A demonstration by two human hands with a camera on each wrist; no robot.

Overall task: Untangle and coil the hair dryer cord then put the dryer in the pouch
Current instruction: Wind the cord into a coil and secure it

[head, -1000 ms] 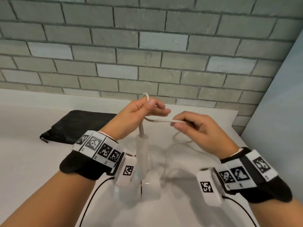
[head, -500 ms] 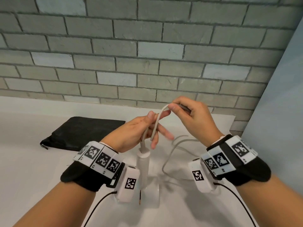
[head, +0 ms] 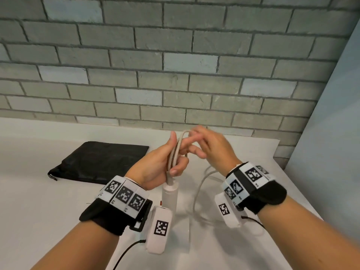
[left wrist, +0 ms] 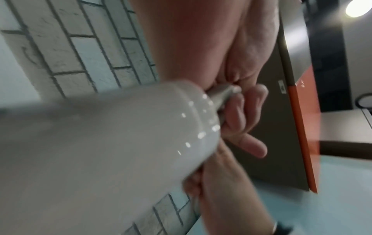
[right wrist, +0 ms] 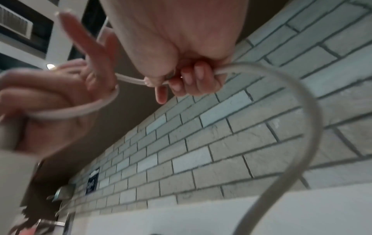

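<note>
A white hair dryer [head: 170, 193] hangs handle-up below my left hand [head: 165, 162]; its handle end [left wrist: 141, 127] fills the left wrist view. My left hand grips folded loops of the beige cord [head: 175, 152] just above the handle. My right hand [head: 208, 145] is right beside it, its fingers curled round the cord [right wrist: 201, 77] and laying it across the left fingers. The rest of the cord [head: 198, 191] droops in a loop to the counter. The black pouch [head: 97, 162] lies flat on the counter to the left.
A white counter [head: 39, 201] runs along a grey brick wall [head: 175, 75]. A pale panel [head: 331, 133] stands at the right edge. Black sensor cables trail from both wrist bands near the front.
My right hand has brought the cord leftward and up to the left hand, adding a loop. The left hand has closed round the gathered strands. The view has tilted down slightly.
</note>
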